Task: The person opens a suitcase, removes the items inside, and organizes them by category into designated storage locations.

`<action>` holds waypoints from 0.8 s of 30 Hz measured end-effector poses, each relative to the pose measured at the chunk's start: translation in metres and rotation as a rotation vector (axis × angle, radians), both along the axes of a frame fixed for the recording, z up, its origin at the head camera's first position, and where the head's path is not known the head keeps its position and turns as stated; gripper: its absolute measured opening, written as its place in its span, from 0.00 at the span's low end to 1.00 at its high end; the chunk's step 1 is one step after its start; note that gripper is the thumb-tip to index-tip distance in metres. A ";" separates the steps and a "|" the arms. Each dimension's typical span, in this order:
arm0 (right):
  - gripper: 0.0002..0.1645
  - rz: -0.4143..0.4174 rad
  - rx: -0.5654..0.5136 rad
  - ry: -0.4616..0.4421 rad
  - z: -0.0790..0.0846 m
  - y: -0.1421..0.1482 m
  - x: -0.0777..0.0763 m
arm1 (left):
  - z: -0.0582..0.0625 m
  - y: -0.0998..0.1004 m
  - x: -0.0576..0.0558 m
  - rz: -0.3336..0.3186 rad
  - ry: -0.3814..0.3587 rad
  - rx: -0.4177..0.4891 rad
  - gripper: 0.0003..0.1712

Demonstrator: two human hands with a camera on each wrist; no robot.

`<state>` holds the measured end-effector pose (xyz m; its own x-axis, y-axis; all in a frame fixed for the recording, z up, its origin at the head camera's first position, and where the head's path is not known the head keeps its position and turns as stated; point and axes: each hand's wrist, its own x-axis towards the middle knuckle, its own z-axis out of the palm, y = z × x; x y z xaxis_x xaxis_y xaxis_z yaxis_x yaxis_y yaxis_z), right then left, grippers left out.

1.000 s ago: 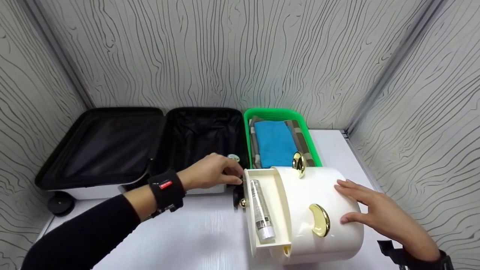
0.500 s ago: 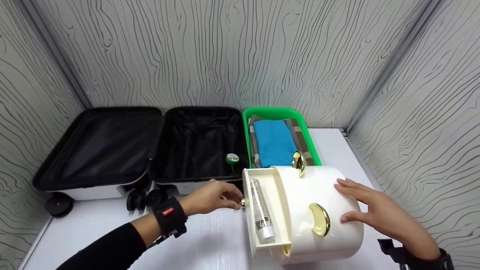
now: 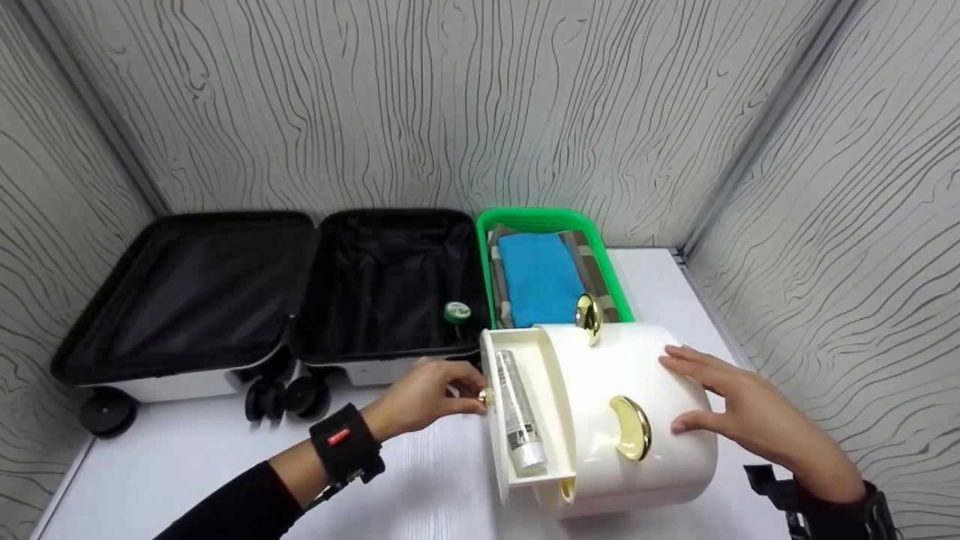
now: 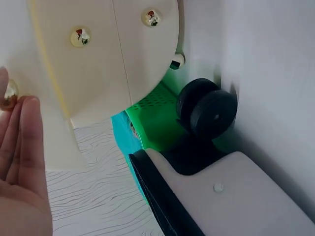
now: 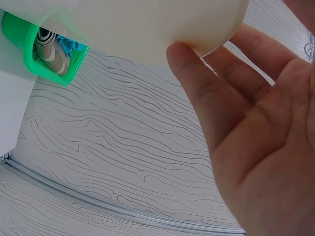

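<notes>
A white rounded storage box (image 3: 600, 375) with gold crescent handles (image 3: 634, 429) stands at the front right. Its top drawer (image 3: 555, 442) is pulled out on the left side. Inside the drawer lies a clear tube with a silver-white cap (image 3: 519, 409). My left hand (image 3: 429, 395) pinches the drawer's gold knob (image 3: 484, 397) between thumb and fingers; the left wrist view shows this knob (image 4: 10, 94) partly behind the fingertips. With fingers spread, my right hand (image 3: 757, 420) rests on the box's right end, thumb and fingertips touching the shell, as the right wrist view also shows.
An open black-lined suitcase (image 3: 382, 277) lies behind on the left, its black wheels (image 3: 307, 396) towards me. A small green-edged round item (image 3: 457, 312) is inside. Beside it, a green basket (image 3: 536, 216) holds a blue cloth (image 3: 536, 277) over brown striped fabric. Patterned walls enclose the table.
My left hand has come down from the drawer's upper corner to the gold knob and now pinches it. The right hand keeps its place on the box. The whole head view has shifted slightly.
</notes>
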<state>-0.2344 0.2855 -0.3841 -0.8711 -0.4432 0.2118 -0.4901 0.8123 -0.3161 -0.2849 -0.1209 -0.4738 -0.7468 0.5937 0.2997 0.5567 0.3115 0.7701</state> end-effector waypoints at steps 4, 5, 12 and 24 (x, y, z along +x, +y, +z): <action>0.49 -0.021 0.001 -0.038 0.001 0.001 -0.001 | -0.004 0.007 0.003 0.026 0.016 0.044 0.12; 0.49 -0.025 -0.001 -0.049 0.002 0.002 -0.001 | -0.005 0.010 0.003 0.030 0.013 0.056 0.11; 0.49 -0.028 -0.018 -0.064 0.000 0.004 0.000 | -0.009 0.039 0.005 0.040 0.005 0.084 0.13; 0.47 0.020 -0.148 -0.087 -0.006 0.007 -0.005 | -0.013 0.079 -0.002 0.099 0.021 0.098 0.13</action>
<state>-0.2395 0.2929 -0.3897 -0.8804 -0.4298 0.2002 -0.4710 0.7443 -0.4735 -0.2874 -0.0420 -0.4872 -0.7931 0.4844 0.3692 0.5435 0.2893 0.7880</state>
